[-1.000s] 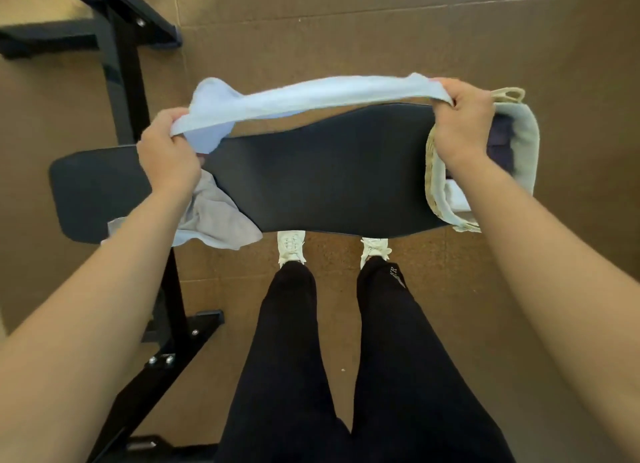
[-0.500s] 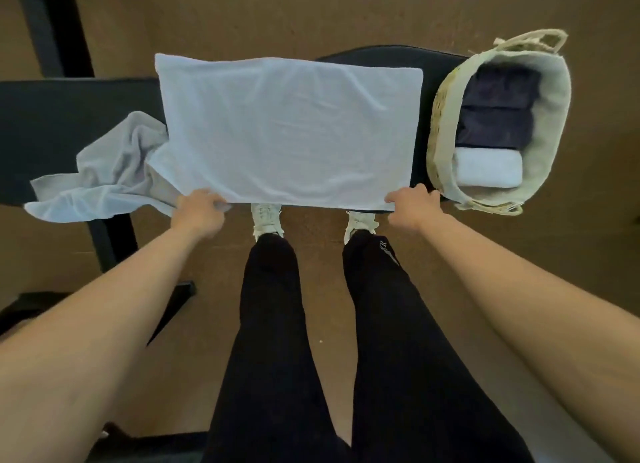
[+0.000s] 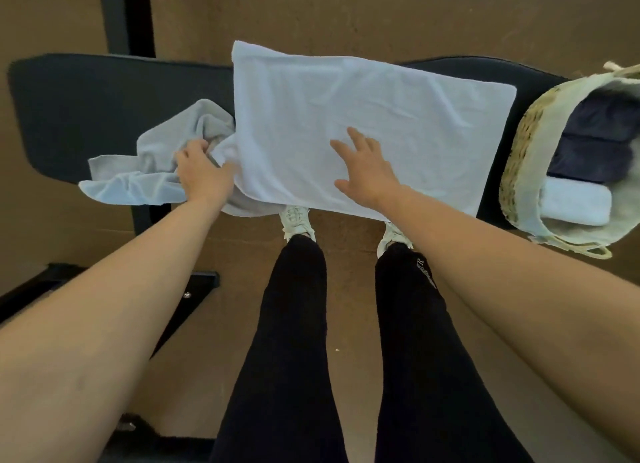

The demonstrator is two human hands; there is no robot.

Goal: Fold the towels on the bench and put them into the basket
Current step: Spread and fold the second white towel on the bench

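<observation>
My R hand (image 3: pixel 367 171) lies flat, fingers spread, on the white towel (image 3: pixel 381 106), which is spread across the worktop (image 3: pixel 86 116). L hand (image 3: pixel 202 175) pinches its near-left corner. Crumpled grey towel (image 3: pixel 152 164) touches the white towel's left edge; basket (image 3: pixel 526 151) w/ folded towels sits just to its right.

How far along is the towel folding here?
Done: two dark towels and one white towel lie folded in the basket. In hand: the pale blue towel lies spread on the bench, the right hand flat on it, the left hand gripping its left edge. Left: folding it, then the crumpled grey towel beside it.
</observation>
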